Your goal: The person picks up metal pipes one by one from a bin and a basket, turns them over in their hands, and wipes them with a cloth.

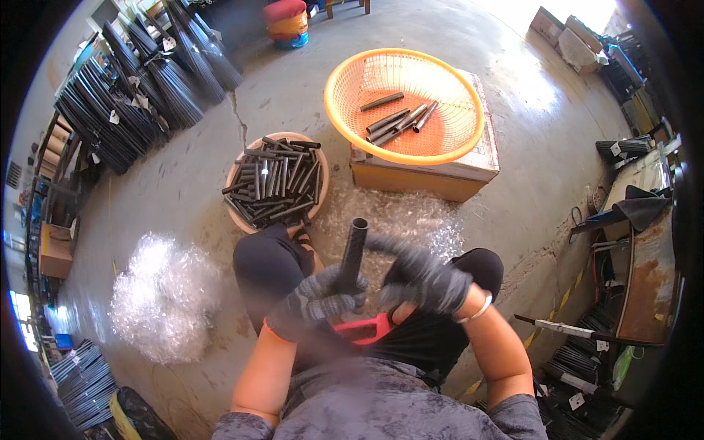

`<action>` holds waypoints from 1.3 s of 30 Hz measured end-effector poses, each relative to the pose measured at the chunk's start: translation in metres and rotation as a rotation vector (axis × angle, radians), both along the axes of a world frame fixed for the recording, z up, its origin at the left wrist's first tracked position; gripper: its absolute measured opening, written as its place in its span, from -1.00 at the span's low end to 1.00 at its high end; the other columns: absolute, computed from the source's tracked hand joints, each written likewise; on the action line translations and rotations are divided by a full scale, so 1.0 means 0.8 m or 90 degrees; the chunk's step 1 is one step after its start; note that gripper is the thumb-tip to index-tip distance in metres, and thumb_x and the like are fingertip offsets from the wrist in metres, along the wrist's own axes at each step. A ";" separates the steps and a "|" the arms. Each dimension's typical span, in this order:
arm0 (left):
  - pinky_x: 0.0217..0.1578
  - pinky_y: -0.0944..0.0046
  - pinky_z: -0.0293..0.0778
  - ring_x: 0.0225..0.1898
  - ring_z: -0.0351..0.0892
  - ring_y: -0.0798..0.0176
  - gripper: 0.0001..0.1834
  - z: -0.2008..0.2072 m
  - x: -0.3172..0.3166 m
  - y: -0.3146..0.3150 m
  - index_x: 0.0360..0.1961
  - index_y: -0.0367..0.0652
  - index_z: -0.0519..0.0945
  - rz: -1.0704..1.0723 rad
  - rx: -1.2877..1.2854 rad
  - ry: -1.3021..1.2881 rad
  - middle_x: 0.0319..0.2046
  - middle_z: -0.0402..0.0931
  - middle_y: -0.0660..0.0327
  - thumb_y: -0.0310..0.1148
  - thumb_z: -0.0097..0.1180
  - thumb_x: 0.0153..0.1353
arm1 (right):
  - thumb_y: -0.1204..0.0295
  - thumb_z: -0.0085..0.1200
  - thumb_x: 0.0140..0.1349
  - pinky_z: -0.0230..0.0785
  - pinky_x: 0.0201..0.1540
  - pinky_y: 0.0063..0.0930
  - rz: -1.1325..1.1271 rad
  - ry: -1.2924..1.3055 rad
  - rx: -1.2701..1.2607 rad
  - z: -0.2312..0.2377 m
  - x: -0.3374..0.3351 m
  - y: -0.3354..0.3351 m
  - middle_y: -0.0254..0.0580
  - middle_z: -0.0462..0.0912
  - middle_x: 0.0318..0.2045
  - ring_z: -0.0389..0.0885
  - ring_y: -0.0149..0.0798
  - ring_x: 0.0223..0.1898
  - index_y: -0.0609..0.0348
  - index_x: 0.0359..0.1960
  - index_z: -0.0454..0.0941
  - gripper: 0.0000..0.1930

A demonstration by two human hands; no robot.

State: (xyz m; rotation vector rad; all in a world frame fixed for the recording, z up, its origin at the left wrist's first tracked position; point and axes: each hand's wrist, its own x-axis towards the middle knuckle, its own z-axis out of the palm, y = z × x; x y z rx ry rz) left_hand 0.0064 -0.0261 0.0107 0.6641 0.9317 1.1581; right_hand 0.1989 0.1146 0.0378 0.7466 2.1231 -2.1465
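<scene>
Head view: over a cracked concrete floor (183, 191), my gloved left hand (312, 301) wraps a black tube (353, 249) upright above my lap; my right hand (422, 282), blurred, curls beside it, grip unclear. More tubes fill a pink bowl (242, 172) and an orange mesh basket (345, 110) on a cardboard box (422, 180).

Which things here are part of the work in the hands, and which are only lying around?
In the work:
- black tube, gripped by left hand
- right hand, blurred beside it
- red tool on the lap
- round tray of tubes
- orange basket

Lying about:
- clear plastic heap
- stool
- rod bundles
</scene>
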 end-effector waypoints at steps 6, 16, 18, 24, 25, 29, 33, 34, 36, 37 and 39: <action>-0.14 0.20 0.43 -0.21 0.47 0.26 -0.61 0.024 -0.021 -0.011 -0.05 -0.23 0.41 0.003 0.041 -0.018 -0.25 0.46 0.20 -0.43 0.16 0.08 | 0.62 0.04 0.05 0.36 -0.10 -0.46 -0.249 0.224 0.192 -0.103 0.036 0.030 -0.16 0.58 -0.30 0.51 -0.26 -0.21 0.29 -0.24 0.50 -0.80; -0.14 0.20 0.44 -0.18 0.46 0.27 -0.64 -0.008 -0.012 -0.011 -0.03 -0.21 0.42 0.002 0.039 -0.043 -0.23 0.46 0.19 -0.50 0.11 0.11 | 0.54 0.29 -0.15 0.40 -0.16 -0.33 -0.301 -0.003 0.384 -0.042 0.062 0.056 -0.03 0.52 -0.13 0.53 -0.22 -0.30 0.14 0.10 0.26 -0.31; -0.08 0.23 0.36 -0.13 0.41 0.29 -0.66 0.012 0.002 0.004 -0.06 -0.22 0.43 -0.024 0.040 -0.008 -0.21 0.44 0.21 -0.44 0.13 0.11 | 0.53 0.28 -0.12 0.37 -0.15 -0.43 -0.084 -0.026 0.098 0.001 0.017 0.006 -0.11 0.49 -0.12 0.52 -0.25 -0.21 0.16 0.18 0.16 -0.23; -0.04 0.25 0.27 -0.15 0.38 0.27 -0.70 0.021 -0.016 0.004 -0.14 -0.22 0.46 0.045 0.130 0.138 -0.17 0.41 0.21 -0.37 0.15 0.10 | 0.39 0.09 0.10 0.38 -0.27 -0.28 -0.077 0.218 0.391 -0.022 -0.023 -0.007 0.04 0.56 -0.39 0.53 0.06 -0.34 0.20 -0.25 0.51 -0.79; -0.01 0.19 0.30 -0.08 0.39 0.21 -0.71 0.007 -0.021 0.000 -0.13 -0.20 0.47 0.087 0.136 0.089 -0.11 0.40 0.15 -0.35 0.13 0.12 | 0.39 0.09 0.10 0.38 -0.30 -0.27 -0.116 0.224 0.406 -0.033 -0.020 -0.006 0.04 0.55 -0.41 0.53 0.06 -0.35 0.21 -0.30 0.52 -0.82; 0.03 0.14 0.35 0.03 0.38 0.15 -0.68 0.000 -0.011 0.003 -0.09 -0.17 0.47 0.249 0.157 -0.166 0.01 0.37 0.05 -0.31 0.12 0.13 | 0.41 0.10 0.08 0.38 -0.36 -0.27 -0.116 0.178 0.462 -0.034 -0.025 -0.006 0.03 0.55 -0.45 0.52 0.05 -0.40 0.20 -0.35 0.54 -0.85; 0.06 0.20 0.33 -0.02 0.43 0.20 -0.71 0.008 0.000 0.018 -0.08 -0.23 0.45 0.307 0.168 -0.071 -0.10 0.46 0.14 -0.37 0.04 0.19 | 0.53 0.03 0.07 0.36 -0.35 -0.33 -0.106 0.133 0.517 -0.022 -0.011 0.009 0.00 0.53 -0.48 0.52 0.01 -0.40 0.23 -0.40 0.52 -0.93; 0.07 0.18 0.32 -0.02 0.43 0.19 -0.71 0.014 -0.007 0.019 -0.07 -0.22 0.45 0.334 0.190 0.136 -0.10 0.46 0.14 -0.35 0.02 0.20 | 0.55 0.05 -0.01 0.36 -0.32 -0.31 -0.075 0.037 0.557 -0.021 -0.004 0.022 0.00 0.54 -0.45 0.52 -0.01 -0.37 0.22 -0.40 0.53 -0.89; 0.09 0.12 0.29 -0.02 0.43 0.16 -0.71 0.023 -0.036 0.020 -0.07 -0.20 0.45 0.414 0.230 0.249 -0.09 0.47 0.15 -0.31 -0.01 0.22 | 0.58 -0.05 -0.04 0.35 -0.24 -0.31 -0.136 -0.052 0.702 -0.038 0.030 0.050 -0.04 0.55 -0.42 0.51 -0.01 -0.33 0.20 -0.42 0.54 -0.85; 0.11 0.07 0.27 -0.02 0.43 0.14 -0.70 0.022 -0.050 0.018 -0.07 -0.19 0.46 0.477 0.260 0.155 -0.08 0.47 0.15 -0.28 -0.01 0.22 | 0.56 -0.06 -0.02 0.37 -0.25 -0.33 -0.204 0.029 0.761 -0.054 0.059 0.074 -0.04 0.56 -0.44 0.52 -0.04 -0.35 0.22 -0.41 0.54 -0.85; 0.15 0.01 0.22 0.00 0.43 0.13 -0.66 0.022 -0.077 0.015 -0.06 -0.16 0.46 0.577 0.261 -0.224 -0.10 0.49 0.14 -0.23 0.04 0.18 | 0.43 0.04 0.05 0.38 -0.26 -0.22 -0.335 -0.279 0.760 -0.137 0.156 0.140 0.00 0.59 -0.42 0.55 -0.01 -0.35 0.23 -0.36 0.54 -0.84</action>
